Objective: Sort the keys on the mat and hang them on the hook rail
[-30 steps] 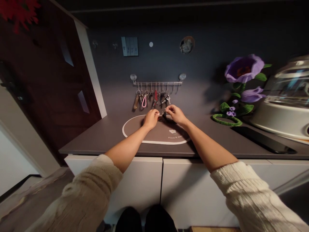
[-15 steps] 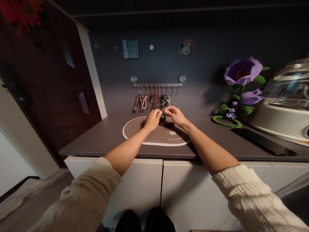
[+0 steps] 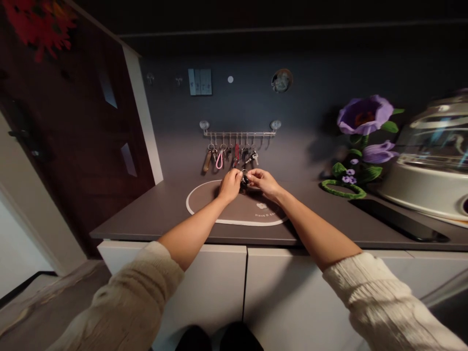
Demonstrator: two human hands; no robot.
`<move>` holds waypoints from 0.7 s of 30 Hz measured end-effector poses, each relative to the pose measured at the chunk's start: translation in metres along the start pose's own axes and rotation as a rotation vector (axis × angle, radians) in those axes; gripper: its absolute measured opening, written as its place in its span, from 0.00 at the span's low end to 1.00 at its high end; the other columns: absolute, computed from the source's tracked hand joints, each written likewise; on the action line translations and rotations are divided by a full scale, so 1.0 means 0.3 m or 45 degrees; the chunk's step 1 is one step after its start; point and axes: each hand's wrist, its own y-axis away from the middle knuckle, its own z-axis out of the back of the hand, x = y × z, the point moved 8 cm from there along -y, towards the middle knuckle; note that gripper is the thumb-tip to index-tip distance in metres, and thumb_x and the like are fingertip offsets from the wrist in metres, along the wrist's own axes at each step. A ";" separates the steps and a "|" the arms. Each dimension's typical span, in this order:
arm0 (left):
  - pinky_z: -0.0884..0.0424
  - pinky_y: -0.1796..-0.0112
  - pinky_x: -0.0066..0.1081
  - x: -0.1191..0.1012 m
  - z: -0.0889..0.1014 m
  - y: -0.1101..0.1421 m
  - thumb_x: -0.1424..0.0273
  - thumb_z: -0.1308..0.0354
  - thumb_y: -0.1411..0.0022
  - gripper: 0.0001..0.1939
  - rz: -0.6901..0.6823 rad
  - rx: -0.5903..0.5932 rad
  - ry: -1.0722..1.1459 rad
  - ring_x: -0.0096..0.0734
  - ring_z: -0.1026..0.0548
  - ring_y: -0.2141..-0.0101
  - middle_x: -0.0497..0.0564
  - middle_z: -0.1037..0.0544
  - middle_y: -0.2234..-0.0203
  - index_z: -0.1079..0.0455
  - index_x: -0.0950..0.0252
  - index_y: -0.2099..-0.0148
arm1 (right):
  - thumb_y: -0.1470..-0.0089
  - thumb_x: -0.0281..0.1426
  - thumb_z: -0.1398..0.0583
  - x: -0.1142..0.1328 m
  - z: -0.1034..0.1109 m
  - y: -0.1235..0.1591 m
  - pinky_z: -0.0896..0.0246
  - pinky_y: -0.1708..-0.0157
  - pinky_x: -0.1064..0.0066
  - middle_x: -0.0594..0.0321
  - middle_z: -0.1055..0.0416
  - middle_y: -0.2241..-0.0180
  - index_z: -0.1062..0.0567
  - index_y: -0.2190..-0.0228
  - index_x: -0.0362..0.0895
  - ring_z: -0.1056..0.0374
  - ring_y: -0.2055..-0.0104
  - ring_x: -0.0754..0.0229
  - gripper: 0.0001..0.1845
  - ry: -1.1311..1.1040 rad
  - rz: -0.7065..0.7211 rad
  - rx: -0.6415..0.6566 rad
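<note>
Between my hands, above the brown oval mat (image 3: 201, 207), is a key ring (image 3: 244, 181) with dark pieces hanging from it. The fingers of my left hand (image 3: 231, 185) are closed on its left side. From the right, my right hand (image 3: 263, 182) pinches the same ring with thumb and forefinger. What exactly hangs on the ring is too small and dark to tell. Just behind my hands, a hook rail (image 3: 239, 133) on the wall carries several sets of keys, among them a pink loop strap (image 3: 220, 160), a brown fob (image 3: 207, 161) and a red strap (image 3: 237, 152).
On the counter (image 3: 146, 214) to the right are a purple artificial flower (image 3: 365, 117) with a green ring base, a black phone-like slab (image 3: 398, 219) and a cream appliance (image 3: 427, 180) with a clear cover. A dark red door (image 3: 76, 126) stands at left. Light cabinet doors (image 3: 204, 278) lie below.
My hands stay close together on the key ring, and the fingers of my right hand have shifted slightly along it. The whole view has moved a little, so the scene sits lower.
</note>
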 end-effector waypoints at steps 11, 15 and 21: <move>0.37 0.65 0.27 0.000 -0.003 0.001 0.67 0.58 0.38 0.12 0.006 -0.034 0.047 0.28 0.31 0.68 0.49 0.28 0.72 0.36 0.65 0.67 | 0.64 0.41 0.36 0.007 -0.002 -0.002 0.43 0.69 0.75 0.70 0.39 0.76 0.34 0.74 0.43 0.43 0.73 0.70 0.18 -0.032 0.087 -0.014; 0.37 0.63 0.28 0.013 -0.005 0.002 0.66 0.57 0.38 0.12 0.021 -0.043 0.031 0.29 0.30 0.66 0.51 0.27 0.70 0.35 0.65 0.66 | 0.65 0.43 0.36 0.015 0.014 0.005 0.44 0.71 0.75 0.70 0.40 0.77 0.36 0.74 0.44 0.43 0.75 0.69 0.20 -0.054 0.067 -0.072; 0.36 0.64 0.29 0.028 -0.012 0.004 0.66 0.57 0.38 0.12 0.037 -0.033 -0.017 0.30 0.30 0.66 0.52 0.26 0.69 0.34 0.63 0.67 | 0.63 0.43 0.37 0.049 0.070 -0.006 0.40 0.70 0.73 0.66 0.34 0.70 0.37 0.73 0.45 0.38 0.70 0.66 0.20 -0.108 0.064 -0.160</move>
